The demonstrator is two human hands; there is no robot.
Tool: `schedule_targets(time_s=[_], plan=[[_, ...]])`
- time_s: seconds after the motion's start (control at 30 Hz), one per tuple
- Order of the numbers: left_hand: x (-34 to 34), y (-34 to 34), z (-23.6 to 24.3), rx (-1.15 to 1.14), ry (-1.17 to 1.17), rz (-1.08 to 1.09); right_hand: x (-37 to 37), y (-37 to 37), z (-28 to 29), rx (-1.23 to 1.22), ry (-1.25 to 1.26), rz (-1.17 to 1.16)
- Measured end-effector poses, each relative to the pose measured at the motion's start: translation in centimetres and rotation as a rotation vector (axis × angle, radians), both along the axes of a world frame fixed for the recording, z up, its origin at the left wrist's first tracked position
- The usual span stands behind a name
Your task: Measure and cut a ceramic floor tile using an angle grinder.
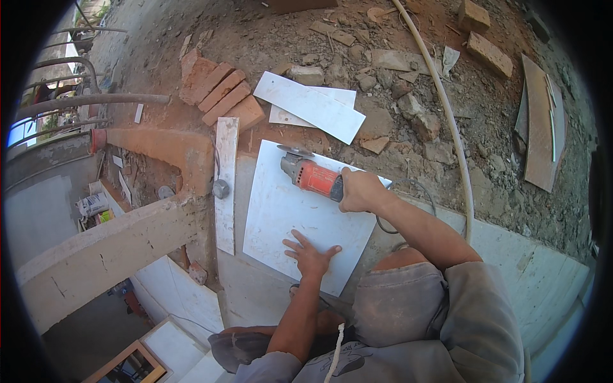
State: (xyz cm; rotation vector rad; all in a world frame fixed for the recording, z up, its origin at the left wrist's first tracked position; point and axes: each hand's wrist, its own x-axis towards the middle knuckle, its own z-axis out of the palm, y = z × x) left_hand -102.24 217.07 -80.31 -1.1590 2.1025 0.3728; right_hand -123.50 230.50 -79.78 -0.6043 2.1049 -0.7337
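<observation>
Two bare hands are set over a large white tile (pixel 274 217), the landmark for all places below. Right hand (pixel 361 190): above the tile's far right part, fingers curled round the rear end of a red and grey grinder (pixel 313 175), its grip closed; the forearm slants in from the lower right, the elbow bent. The grinder lies slantwise over the tile's far half, its head to the left and its disc (pixel 295 150) at the far edge; whether the disc touches the tile cannot be told. Left hand (pixel 310 258): palm down on the tile's near half, holding nothing, wide open, fingers spread and pointing forward and left, thumb out to the right; the forearm rises steeply from the lower edge.

Surroundings: left of the tile, a narrow white strip (pixel 226 223) with a rounded grey object (pixel 221 189) on it; beyond the tile, overlapping white pieces (pixel 310 105); beyond and left, red bricks (pixel 223 92); to the right, a pale hose (pixel 447 108) running over rubble (pixel 415 115).
</observation>
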Motion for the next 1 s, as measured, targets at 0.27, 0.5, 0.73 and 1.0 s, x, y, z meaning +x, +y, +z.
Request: schedule_targets(time_s=[0.27,0.5,0.73,1.0], plan=[[0.14,-0.05,-0.58,-0.011,-0.013,-0.007,0.03,0.23,-0.17,0.023,-0.025,-0.003],[0.35,-0.08,-0.53,0.002,0.014,0.001,0.18,0.36,-0.26,0.023,-0.03,-0.002],[0.07,0.07,-0.33,-0.004,-0.012,0.009,0.2,0.5,-0.13,0.024,-0.03,-0.001],[0.24,-0.08,-0.59,-0.015,-0.013,-0.008,0.13,0.51,0.06,0.025,-0.032,-0.009]])
